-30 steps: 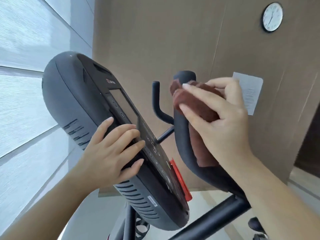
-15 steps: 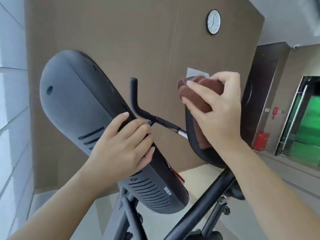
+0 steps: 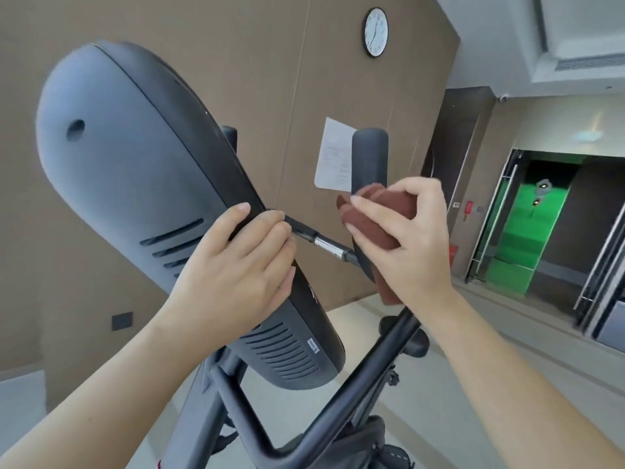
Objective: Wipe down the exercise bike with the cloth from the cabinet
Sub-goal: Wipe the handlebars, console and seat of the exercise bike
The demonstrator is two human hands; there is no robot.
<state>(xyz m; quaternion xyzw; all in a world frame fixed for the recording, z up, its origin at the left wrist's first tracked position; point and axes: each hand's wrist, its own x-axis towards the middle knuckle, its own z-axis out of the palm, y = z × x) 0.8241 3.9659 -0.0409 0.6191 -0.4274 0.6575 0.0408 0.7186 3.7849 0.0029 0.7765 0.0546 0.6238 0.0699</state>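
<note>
Since half a second ago, the right hand (image 3: 411, 252) has slid down the upright handlebar (image 3: 369, 157), so the padded black top of the bar now stands bare above the fingers where the cloth (image 3: 378, 218) covered it before; the view has also swung right, bringing more of the glass doorway (image 3: 527, 225) into sight.

On the left, the bike's console (image 3: 142, 184) fills the view, seen from its grey back with a small round hole near the top and rows of vent slits lower down. It tilts from upper left to lower right. The left hand (image 3: 236, 269) lies on its edge about midway along, fingers curled over onto the black front face, its grip closed on the console's rim. Just right of those fingers a thin black and silver rod (image 3: 321, 243) runs from behind the console toward the handlebar.

Right of that, the brown cloth is bunched around the handlebar, pressed there by the right hand, whose thumb and fingers wrap it against the bar; a tail of cloth hangs below the palm. Below both hands, black frame tubes (image 3: 355, 377) slope down toward the floor.

On the brown wall behind hang a sheet of paper (image 3: 333, 154) and, higher up, a round clock (image 3: 376, 32).
</note>
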